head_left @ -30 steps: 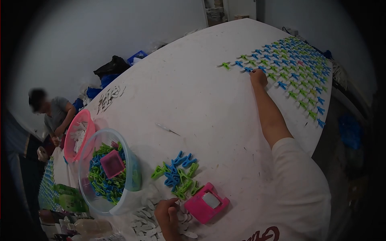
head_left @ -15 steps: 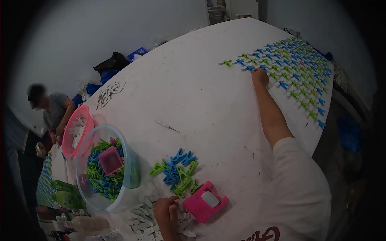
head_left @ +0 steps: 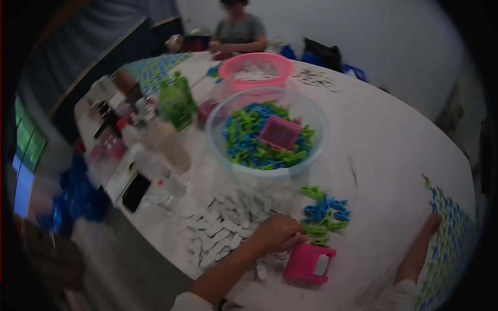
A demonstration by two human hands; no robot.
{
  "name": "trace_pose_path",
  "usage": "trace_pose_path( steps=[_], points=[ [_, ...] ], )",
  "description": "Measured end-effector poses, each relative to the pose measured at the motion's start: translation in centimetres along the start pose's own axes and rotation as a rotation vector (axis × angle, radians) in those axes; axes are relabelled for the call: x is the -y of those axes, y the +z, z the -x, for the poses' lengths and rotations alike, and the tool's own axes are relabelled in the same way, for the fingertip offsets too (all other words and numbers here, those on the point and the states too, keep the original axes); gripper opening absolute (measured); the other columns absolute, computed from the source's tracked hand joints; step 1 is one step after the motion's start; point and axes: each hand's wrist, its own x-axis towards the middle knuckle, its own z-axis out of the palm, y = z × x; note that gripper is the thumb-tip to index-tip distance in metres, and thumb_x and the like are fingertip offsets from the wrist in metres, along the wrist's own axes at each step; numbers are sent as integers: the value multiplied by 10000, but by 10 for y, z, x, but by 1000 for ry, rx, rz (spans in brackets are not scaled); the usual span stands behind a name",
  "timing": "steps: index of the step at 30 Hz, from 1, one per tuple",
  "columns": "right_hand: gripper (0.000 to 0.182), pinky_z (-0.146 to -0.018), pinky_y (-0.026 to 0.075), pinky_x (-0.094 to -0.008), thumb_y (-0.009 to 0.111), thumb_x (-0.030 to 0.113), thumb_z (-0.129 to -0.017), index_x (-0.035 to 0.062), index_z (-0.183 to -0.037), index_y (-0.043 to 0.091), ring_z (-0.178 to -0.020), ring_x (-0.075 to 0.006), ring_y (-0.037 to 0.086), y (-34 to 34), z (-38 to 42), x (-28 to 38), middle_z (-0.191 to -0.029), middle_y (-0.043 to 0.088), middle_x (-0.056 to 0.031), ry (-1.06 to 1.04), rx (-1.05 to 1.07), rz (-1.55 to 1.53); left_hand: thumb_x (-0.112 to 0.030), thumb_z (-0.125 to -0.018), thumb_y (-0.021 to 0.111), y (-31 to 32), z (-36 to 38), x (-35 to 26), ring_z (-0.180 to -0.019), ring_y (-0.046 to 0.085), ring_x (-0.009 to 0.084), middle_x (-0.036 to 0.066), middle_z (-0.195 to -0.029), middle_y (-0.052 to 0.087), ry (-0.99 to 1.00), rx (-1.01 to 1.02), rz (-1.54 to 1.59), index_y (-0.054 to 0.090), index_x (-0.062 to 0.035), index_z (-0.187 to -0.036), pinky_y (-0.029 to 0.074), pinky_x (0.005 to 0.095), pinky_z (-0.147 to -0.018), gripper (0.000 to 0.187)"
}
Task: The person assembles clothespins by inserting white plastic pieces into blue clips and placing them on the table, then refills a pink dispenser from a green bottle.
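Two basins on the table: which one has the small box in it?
The clear basin, nearer the camera. The box sits on its clips; the pink basin holds white pieces.

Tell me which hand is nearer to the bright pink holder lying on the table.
The left: the left hand is close beside the pink holder. The right hand is much farther off, at the rows of clips.

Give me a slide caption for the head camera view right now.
Left hand beside loose clothespins, right hand at the clothespin rows.
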Motion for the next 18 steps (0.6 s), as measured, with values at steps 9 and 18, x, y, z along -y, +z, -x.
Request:
trace_pose_path(
  steps=[9,18],
  points=[
    [556,-885,545,-506,506,502,-989,17,-1212,663,-1088,-392,649,38,13,26,-1223,657,-224,-409,59,64,-308,-899,709,7,4,-1,-676,590,259,37,-709,593,257,-265,-58,653,-104,-770,453,398,-645,248],
    [564,-932,527,-504,482,494,-1002,18,-1270,626,-1162,-382,615,-28,112,50,-1309,614,-216,-383,57,202,-266,-905,702,-41,10,-27,-581,532,225,37,-634,516,481,-579,-218,614,-103,-727,416,373,-562,257]
  ],
)
